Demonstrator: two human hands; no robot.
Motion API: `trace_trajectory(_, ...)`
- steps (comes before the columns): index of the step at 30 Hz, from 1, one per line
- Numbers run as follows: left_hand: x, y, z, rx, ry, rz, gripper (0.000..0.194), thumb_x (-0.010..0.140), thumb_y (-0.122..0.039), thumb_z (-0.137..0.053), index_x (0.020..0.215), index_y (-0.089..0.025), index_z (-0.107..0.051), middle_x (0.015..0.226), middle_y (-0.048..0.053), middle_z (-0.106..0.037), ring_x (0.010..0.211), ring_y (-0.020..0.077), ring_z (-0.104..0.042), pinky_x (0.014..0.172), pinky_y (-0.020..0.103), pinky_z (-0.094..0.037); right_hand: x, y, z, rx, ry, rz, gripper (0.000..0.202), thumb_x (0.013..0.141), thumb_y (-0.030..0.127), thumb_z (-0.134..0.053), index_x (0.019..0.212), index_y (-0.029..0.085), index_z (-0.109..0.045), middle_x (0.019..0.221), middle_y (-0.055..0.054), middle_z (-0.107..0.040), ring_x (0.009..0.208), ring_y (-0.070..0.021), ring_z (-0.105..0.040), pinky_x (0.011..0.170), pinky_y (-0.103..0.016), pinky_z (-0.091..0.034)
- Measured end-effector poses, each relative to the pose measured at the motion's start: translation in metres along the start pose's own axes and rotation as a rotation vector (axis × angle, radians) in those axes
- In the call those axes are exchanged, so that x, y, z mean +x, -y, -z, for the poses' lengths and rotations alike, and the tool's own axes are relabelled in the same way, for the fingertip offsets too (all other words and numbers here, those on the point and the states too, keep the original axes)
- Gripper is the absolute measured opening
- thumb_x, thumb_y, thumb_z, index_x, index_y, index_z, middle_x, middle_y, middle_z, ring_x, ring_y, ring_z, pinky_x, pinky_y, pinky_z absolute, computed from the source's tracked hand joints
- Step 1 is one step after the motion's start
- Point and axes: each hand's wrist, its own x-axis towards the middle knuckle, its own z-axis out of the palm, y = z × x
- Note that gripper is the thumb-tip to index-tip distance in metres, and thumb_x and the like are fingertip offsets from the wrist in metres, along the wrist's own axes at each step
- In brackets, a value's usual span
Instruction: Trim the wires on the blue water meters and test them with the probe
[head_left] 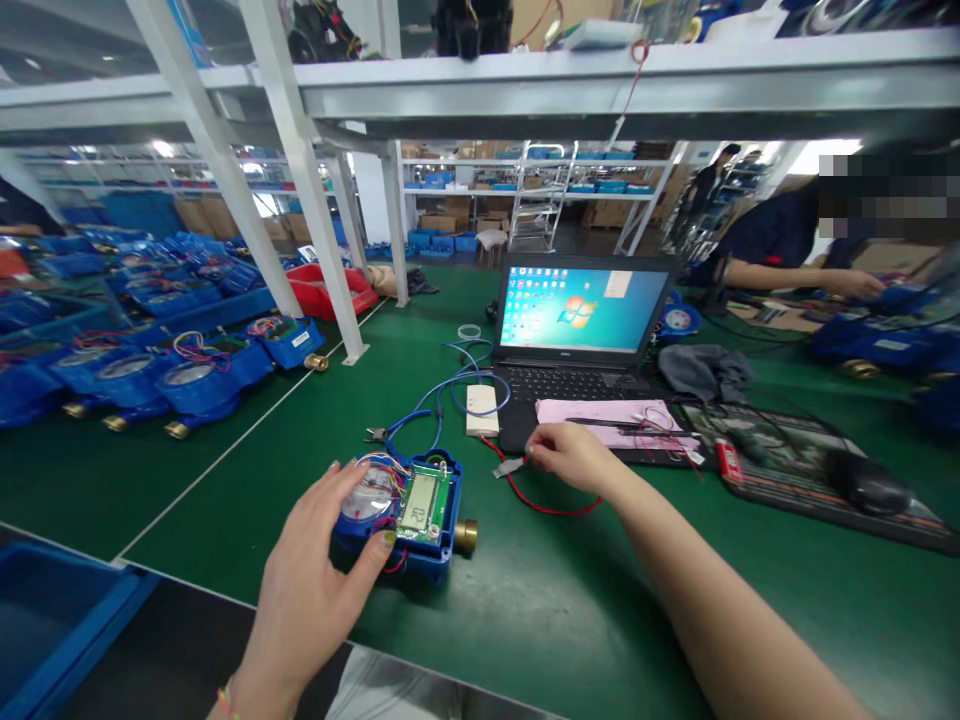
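Observation:
My left hand [319,560] lies around the left side of a blue water meter [429,562], thumb at the front edge and fingers over the round dial. The meter's housing is uncovered, showing a green circuit board with a small LCD [418,502], thin coloured wires, and a brass fitting [466,536] on the right. To the right of the meter, my right hand [574,456] pinches a small grey plug connector [509,467] between thumb and fingers, just above the table. A red cable [559,511] loops below that hand.
Behind my right hand stands an open laptop [585,310] with a pink pouch [615,412] on it. A white box [481,410], blue cable and pliers [376,435] lie nearby. Mouse [866,480] at right; several blue meters [199,385] at left. A co-worker [780,240] sits across.

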Motion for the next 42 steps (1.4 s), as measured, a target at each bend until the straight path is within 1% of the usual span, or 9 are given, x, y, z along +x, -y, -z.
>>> trace_trajectory(7, -0.005, -0.032, -0.009, 0.103, -0.026, -0.039, 0.052, 0.091, -0.050, -0.042, 0.133, -0.020, -0.037, 0.126, 0.010, -0.050, 0.116, 0.0294, -0.048, 0.091, 0.043, -0.046, -0.001, 0.016, -0.020, -0.233, 0.045, -0.016, 0.018, 0.072, 0.006, -0.059, 0.083, 0.018, -0.066, 0.070, -0.005, -0.066, 0.070, -0.0203, -0.060, 0.061, -0.027, -0.036)
trace_trajectory(12, -0.005, -0.042, -0.006, 0.012, -0.012, -0.029, 0.054, 0.091, -0.054, -0.043, 0.133, -0.020, -0.035, 0.128, 0.010, -0.047, 0.117, 0.0287, -0.044, 0.092, 0.041, -0.043, -0.012, 0.034, 0.000, -0.197, 0.000, 0.033, 0.008, 0.079, 0.014, -0.058, 0.082, 0.018, -0.064, 0.067, -0.002, -0.065, 0.064, -0.0166, -0.059, 0.059, -0.025, -0.038)
trace_trajectory(17, 0.003, -0.060, 0.008, -0.024, -0.163, -0.076, 0.032, 0.091, -0.041, -0.051, 0.115, -0.019, -0.052, 0.109, 0.009, -0.050, 0.102, 0.0268, -0.046, 0.086, 0.038, -0.037, -0.046, 0.065, 0.022, 0.073, -0.129, 0.232, 0.012, 0.085, 0.028, -0.055, 0.090, 0.020, -0.062, 0.072, 0.000, -0.066, 0.060, -0.0141, -0.060, 0.056, -0.024, -0.045)
trace_trajectory(20, 0.011, -0.083, 0.012, -0.185, -0.092, -0.112, 0.016, 0.094, -0.026, -0.045, 0.103, -0.022, -0.057, 0.097, 0.006, -0.052, 0.092, 0.0227, -0.047, 0.078, 0.035, -0.037, -0.066, 0.079, 0.023, 0.137, -0.199, 0.363, 0.010, 0.084, 0.027, -0.056, 0.088, 0.022, -0.064, 0.078, 0.000, -0.069, 0.064, -0.0148, -0.063, 0.060, -0.025, -0.049)
trace_trajectory(25, 0.021, -0.106, 0.005, -0.419, -0.015, -0.078, 0.017, 0.094, -0.024, -0.045, 0.083, -0.019, -0.056, 0.084, 0.004, -0.052, 0.082, 0.0212, -0.047, 0.071, 0.035, -0.034, -0.085, 0.089, 0.020, 0.125, -0.282, 0.486, 0.012, 0.083, 0.022, -0.058, 0.093, 0.025, -0.064, 0.080, -0.001, -0.070, 0.067, -0.0165, -0.066, 0.061, -0.026, -0.052)
trace_trajectory(29, 0.022, -0.108, 0.004, -0.573, -0.084, 0.000, 0.024, 0.093, -0.019, -0.043, 0.072, -0.018, -0.054, 0.076, 0.002, -0.051, 0.075, 0.0182, -0.047, 0.067, 0.033, -0.034, -0.089, 0.095, 0.014, 0.392, -0.305, 0.387, 0.010, 0.082, 0.031, -0.063, 0.077, 0.023, -0.059, 0.073, -0.003, -0.067, 0.067, -0.0181, -0.064, 0.060, -0.027, -0.052)
trace_trajectory(31, 0.021, -0.108, 0.004, -0.650, -0.098, 0.046, 0.026, 0.093, -0.020, -0.044, 0.069, -0.018, -0.054, 0.072, 0.001, -0.049, 0.072, 0.0172, -0.047, 0.065, 0.032, -0.035, -0.088, 0.099, 0.008, 0.524, -0.133, 0.315, 0.025, 0.081, 0.040, -0.064, 0.068, 0.020, -0.058, 0.070, -0.004, -0.067, 0.065, -0.0181, -0.063, 0.057, -0.027, -0.051)
trace_trajectory(34, 0.017, -0.110, 0.003, -0.718, -0.079, 0.066, 0.028, 0.093, -0.021, -0.045, 0.067, -0.018, -0.053, 0.070, 0.001, -0.048, 0.068, 0.0166, -0.047, 0.062, 0.031, -0.034, -0.085, 0.106, -0.005, 0.792, 0.100, 0.214, 0.032, 0.074, 0.050, -0.069, 0.079, 0.018, -0.065, 0.071, -0.005, -0.068, 0.062, -0.0179, -0.063, 0.056, -0.028, -0.053)
trace_trajectory(42, 0.008, -0.104, 0.006, -0.585, -0.097, 0.036, 0.028, 0.093, -0.018, -0.042, 0.067, -0.018, -0.053, 0.069, 0.001, -0.048, 0.070, 0.0160, -0.046, 0.064, 0.031, -0.034, -0.075, 0.096, -0.005, 0.907, -0.159, 0.162, 0.025, 0.070, 0.042, -0.076, 0.076, 0.020, -0.068, 0.064, -0.002, -0.066, 0.056, -0.0150, -0.062, 0.053, -0.025, -0.053)
